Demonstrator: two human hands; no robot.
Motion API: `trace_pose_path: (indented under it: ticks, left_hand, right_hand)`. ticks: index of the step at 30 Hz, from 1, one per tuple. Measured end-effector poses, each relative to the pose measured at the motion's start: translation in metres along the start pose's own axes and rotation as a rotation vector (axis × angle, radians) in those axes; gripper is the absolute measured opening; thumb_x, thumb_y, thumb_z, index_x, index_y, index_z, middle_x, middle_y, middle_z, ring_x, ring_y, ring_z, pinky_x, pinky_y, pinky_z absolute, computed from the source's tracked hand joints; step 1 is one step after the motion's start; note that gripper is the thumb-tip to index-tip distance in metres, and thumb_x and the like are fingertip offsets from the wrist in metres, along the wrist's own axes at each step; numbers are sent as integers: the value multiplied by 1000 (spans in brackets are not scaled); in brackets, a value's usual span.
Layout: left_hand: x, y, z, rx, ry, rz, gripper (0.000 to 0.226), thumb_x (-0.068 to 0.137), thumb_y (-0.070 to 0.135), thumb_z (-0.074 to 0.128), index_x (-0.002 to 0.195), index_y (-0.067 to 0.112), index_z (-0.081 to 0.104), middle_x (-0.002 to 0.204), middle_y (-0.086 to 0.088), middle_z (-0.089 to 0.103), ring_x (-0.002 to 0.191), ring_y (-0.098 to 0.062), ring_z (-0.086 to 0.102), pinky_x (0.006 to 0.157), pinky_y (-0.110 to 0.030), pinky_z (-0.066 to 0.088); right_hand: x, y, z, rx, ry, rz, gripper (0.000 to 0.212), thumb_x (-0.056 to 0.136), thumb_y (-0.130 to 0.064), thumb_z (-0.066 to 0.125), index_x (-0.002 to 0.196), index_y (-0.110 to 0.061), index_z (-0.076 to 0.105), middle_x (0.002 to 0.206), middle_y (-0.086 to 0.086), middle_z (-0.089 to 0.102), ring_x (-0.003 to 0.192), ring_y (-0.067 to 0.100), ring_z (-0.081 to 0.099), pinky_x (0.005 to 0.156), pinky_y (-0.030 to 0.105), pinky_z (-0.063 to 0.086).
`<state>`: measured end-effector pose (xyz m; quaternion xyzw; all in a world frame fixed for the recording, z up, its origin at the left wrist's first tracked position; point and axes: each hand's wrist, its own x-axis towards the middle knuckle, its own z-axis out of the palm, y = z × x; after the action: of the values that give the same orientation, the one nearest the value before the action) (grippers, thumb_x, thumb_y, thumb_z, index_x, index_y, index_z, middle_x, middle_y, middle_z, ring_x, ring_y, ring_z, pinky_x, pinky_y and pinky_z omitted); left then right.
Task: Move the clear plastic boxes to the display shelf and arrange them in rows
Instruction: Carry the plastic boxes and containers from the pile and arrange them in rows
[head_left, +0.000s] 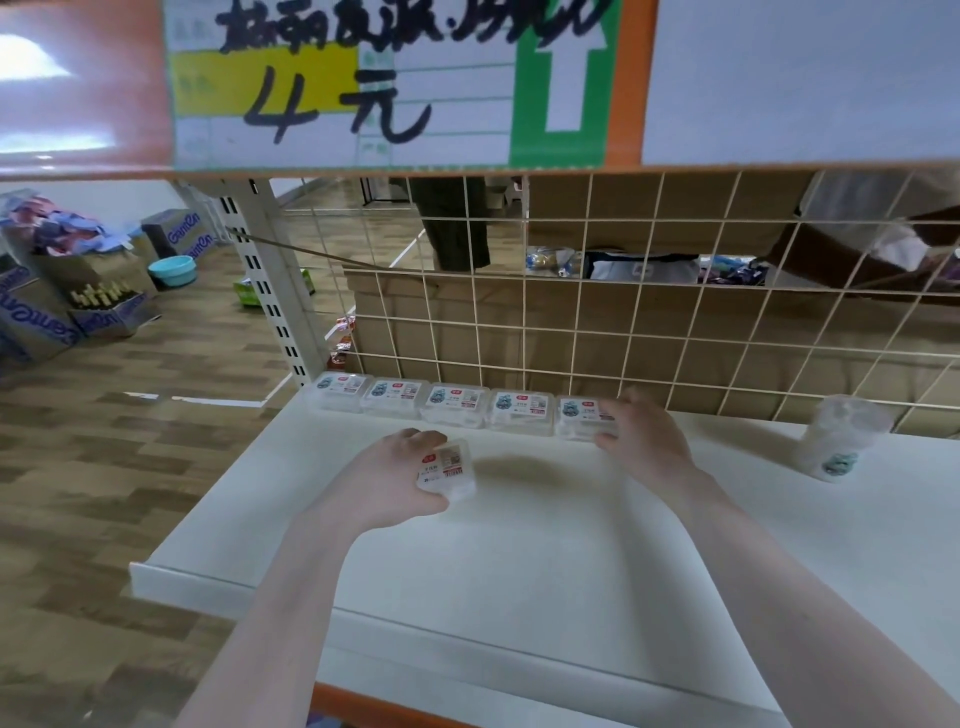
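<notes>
Five clear boxes line the wire grid (675, 312); the right hand (641, 431) grasps the fifth box (582, 418). Nearer than that row, the left hand (400, 480) clasps a sixth box (451, 467), its open slot rightward.

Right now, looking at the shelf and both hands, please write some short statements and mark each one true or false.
1. Five clear boxes stand in the back row along the wire grid. True.
2. The left hand is empty. False: it grips a clear box.
3. The right hand is at the rightmost box of the row. True.
4. The plastic cup lies on the floor. False: it stands on the shelf, to the right.
</notes>
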<state>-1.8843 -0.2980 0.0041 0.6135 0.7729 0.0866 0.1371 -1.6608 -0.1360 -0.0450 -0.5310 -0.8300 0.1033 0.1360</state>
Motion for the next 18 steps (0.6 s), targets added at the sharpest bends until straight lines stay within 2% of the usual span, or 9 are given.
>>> trace_pose_path:
  ticks: [8,14,18]
  left_hand:
    - [-1,4,1,-4,-6,22,65,77,29,66,137,26,41,130,4,49,114,-17,49,82,-23,42]
    - [-1,9,5,9,-20,48,66,78,31,65,138,27,39,132,6,47,117,-16,47,82,-22,38]
    - [3,20,10,24,-37,86,66,78,31,65,138,25,40,132,4,48,117,-17,48,85,-24,41]
  right_hand:
    - [-1,0,1,-56,9,0,38,88,-26,55,126,-20,54,120,7,47,107,28,51,80,32,43]
    - [-15,7,2,1,64,-4,44,89,-30,53,132,-20,48,122,5,51,113,25,49,91,31,39]
    - [-35,29,1,-8,49,45,42,93,-32,49,132,-17,48,126,5,49,119,24,43,96,32,35]
